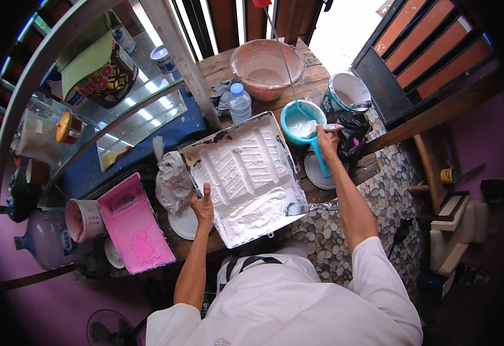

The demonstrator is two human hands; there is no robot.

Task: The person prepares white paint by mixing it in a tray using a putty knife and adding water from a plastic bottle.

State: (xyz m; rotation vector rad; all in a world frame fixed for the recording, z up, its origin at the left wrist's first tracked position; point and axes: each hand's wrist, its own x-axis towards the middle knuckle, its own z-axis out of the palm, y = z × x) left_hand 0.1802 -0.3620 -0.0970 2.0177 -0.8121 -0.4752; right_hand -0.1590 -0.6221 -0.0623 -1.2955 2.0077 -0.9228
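A large paint tray (pixel 246 167) coated in white paint, with ridges across its floor, lies tilted in front of me. My left hand (pixel 203 209) grips its left edge, thumb up on the rim and fingers mostly hidden. To the right of the tray stands a turquoise dipper (pixel 324 161) with pale paint in it. My right hand (pixel 327 142) is closed over the dipper's near right rim, around a paintbrush (pixel 334 127) whose bristle end lies inside the dipper. A thin rod (pixel 280 52) with a red top reaches down into the dipper.
Behind stand a paint-stained basin (pixel 266 69), a water bottle (pixel 240 104) and a paint bucket (pixel 350 92). A black plastic bag (pixel 353 135) sits right of the dipper. Leftward are a white plastic bag (pixel 174 183), a pink paint tray (pixel 136 228) and a glass cabinet (pixel 165 95).
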